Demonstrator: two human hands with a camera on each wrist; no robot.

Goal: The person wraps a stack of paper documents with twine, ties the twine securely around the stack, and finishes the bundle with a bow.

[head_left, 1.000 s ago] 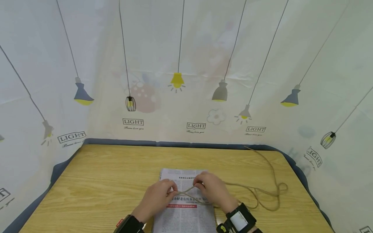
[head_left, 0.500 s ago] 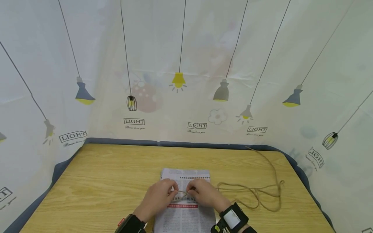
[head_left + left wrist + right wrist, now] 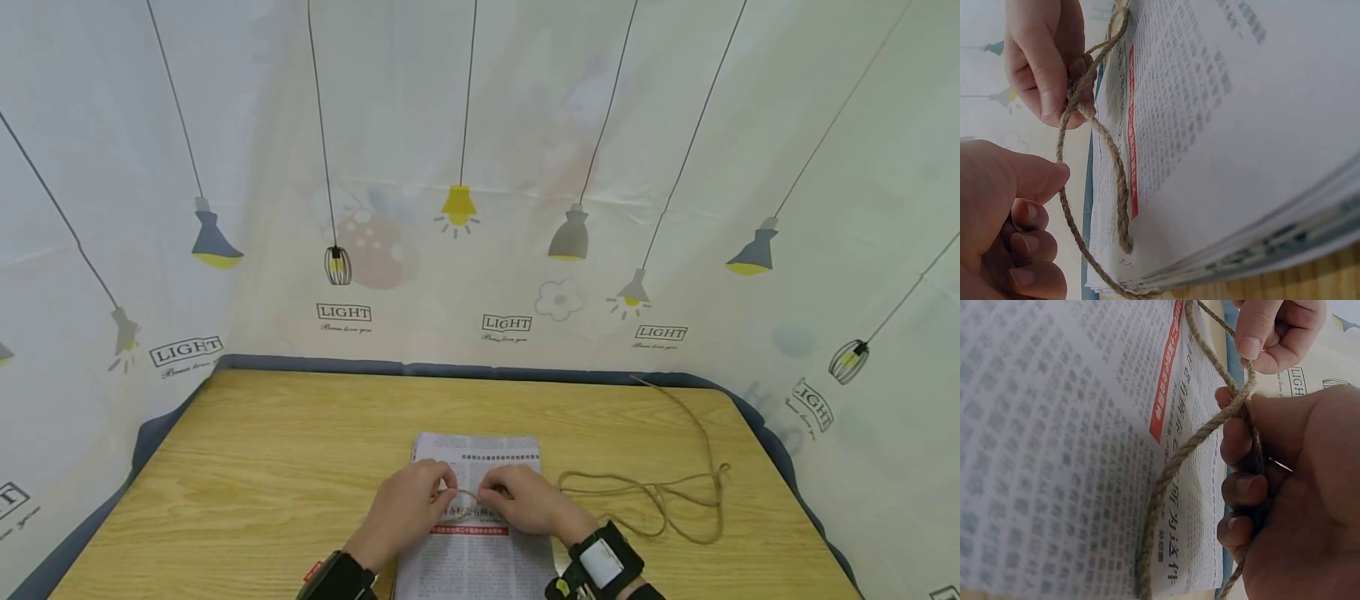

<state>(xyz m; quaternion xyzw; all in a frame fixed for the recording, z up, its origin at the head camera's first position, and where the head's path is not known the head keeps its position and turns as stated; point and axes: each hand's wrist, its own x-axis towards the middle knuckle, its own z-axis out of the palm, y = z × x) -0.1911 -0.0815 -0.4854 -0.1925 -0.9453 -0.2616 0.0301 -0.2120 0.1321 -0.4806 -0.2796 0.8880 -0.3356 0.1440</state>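
A stack of newspapers [image 3: 472, 567] lies on the table, with brown twine [image 3: 1175, 461] passing over its top page. My left hand [image 3: 405, 507] is above the stack's left part, pinching a strand between thumb and fingers. Close by on its right, my right hand [image 3: 525, 500] pinches the twine where strands cross, its other fingers curled round a strand. In the left wrist view, one length of the twine [image 3: 1119, 187] bows down over the page while another runs past my left thumb to the paper's edge.
A long loose tail of twine [image 3: 663, 500] lies in loops on the wooden table [image 3: 262, 475], right of the papers, and reaches the back edge. Behind the table hangs a pale cloth [image 3: 420, 108] printed with lamps. Both wrists wear black straps.
My right hand has come left and slightly down, close to the left hand, and the twine between them has shortened. The loose tail shifted a little. My left hand has hardly moved.
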